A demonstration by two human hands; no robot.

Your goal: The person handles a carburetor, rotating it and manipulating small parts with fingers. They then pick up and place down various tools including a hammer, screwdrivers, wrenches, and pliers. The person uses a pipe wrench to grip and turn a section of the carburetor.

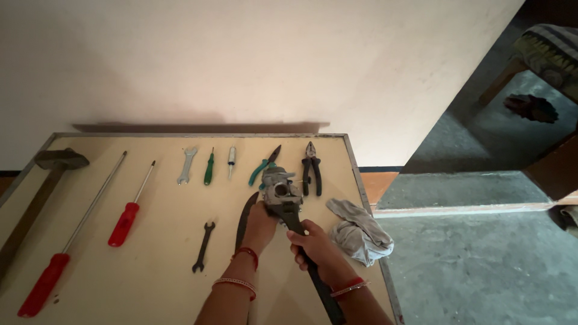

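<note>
Beige table (150, 271) against a pale wall — right hand (316, 247) clenched on the pipe wrench (283, 198) handle, left hand (260, 225) gripping just below its head.

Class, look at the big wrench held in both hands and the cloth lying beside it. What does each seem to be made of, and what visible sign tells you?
Wrench: apparently steel or iron, dull grey head, dark handle, worn matt finish. Cloth: soft woven fabric, probably cotton, pale grey, crumpled into loose folds.
</note>
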